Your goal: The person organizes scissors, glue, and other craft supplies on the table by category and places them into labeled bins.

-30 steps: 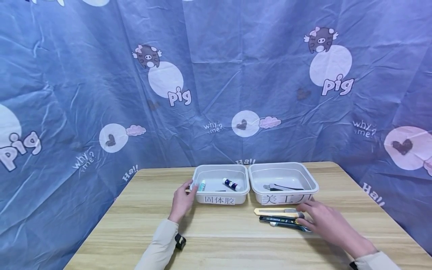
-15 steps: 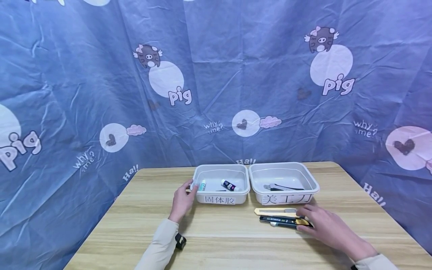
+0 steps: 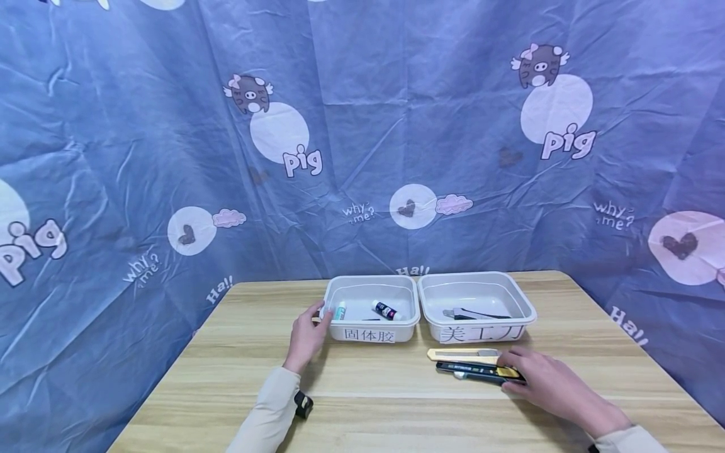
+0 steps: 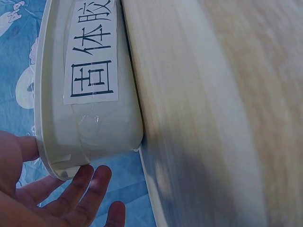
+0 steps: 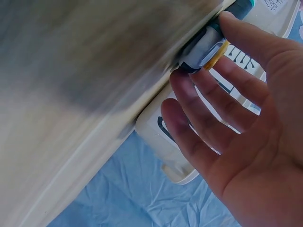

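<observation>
My left hand (image 3: 308, 338) holds the left end of a white plastic box (image 4: 104, 127), thumb at the rim and fingers below it. Two glue sticks lie in that box, one dark (image 3: 386, 310), one mint green (image 3: 340, 311). My right hand (image 3: 546, 380) is at the right ends of several utility knives lying side by side on the table: a yellow one (image 3: 461, 355), a black-and-yellow one (image 3: 467, 368) and a dark grey one (image 3: 481, 377). Its thumb (image 5: 241, 30) is on the near side, fingers opposite, with knife ends between them.
A second white box (image 3: 523, 308) stands right of the first, with a dark utility knife (image 3: 481, 314) inside. Both have paper labels in front. The wooden table (image 3: 362, 415) ends at a blue patterned curtain (image 3: 362, 157).
My right hand has shifted slightly toward me, its fingers settling around the knife ends. My left hand stays on the box.
</observation>
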Motion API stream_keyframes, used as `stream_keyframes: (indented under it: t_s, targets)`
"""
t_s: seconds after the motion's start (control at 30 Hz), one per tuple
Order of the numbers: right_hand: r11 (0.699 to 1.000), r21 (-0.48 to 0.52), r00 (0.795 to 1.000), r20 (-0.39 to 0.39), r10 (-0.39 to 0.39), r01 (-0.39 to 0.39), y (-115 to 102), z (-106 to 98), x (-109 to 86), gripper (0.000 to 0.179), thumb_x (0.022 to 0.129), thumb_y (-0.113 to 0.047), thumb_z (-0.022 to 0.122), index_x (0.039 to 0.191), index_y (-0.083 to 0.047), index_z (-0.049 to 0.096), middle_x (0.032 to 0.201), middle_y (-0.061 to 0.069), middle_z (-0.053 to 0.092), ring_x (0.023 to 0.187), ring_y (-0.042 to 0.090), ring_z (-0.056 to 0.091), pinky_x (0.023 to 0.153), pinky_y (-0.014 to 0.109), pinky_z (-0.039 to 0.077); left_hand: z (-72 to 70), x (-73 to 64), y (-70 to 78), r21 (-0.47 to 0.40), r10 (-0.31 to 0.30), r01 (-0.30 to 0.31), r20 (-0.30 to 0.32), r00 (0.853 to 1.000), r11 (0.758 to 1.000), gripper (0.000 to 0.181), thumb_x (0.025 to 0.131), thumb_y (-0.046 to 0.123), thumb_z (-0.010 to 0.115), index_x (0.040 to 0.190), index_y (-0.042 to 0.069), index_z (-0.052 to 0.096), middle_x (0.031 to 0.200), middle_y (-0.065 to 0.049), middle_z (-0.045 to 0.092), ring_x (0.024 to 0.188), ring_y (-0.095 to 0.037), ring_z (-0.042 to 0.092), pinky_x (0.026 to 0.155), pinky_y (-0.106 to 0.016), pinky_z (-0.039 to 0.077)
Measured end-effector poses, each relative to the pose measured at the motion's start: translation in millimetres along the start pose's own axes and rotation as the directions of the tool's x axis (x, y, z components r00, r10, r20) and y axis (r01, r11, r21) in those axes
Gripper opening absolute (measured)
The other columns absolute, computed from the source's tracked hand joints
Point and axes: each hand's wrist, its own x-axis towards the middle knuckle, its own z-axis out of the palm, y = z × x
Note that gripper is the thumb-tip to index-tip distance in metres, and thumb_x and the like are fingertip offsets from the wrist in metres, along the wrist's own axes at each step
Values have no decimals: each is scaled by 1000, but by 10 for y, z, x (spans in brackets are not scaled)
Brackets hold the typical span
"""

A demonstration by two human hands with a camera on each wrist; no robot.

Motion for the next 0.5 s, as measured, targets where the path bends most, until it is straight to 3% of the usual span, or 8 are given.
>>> stream_keyframes:
  t_s: [0.3,0.5]
  targets:
    - [1000,18,998,64,13,-14,19,0,32,33,77,-31,88,104,-23,70,106,-8,67,85,11,66,71,38,56,-6,2,5,-3,-2,2,-1,1000,1000,45,100,21,65,138,-2,60,117,-25,70,80,-23,68,69,-33,54]
    - [998,58,997,67,-24,20,18,-3,51,30,78,-24,87,103,-21,70,100,-12,67,83,5,63,70,36,55,-1,1,-3,-1,4,-4,4,1000,1000,45,101,21,65,138,-2,60,116,-25,71,81,-23,68,69,-33,55]
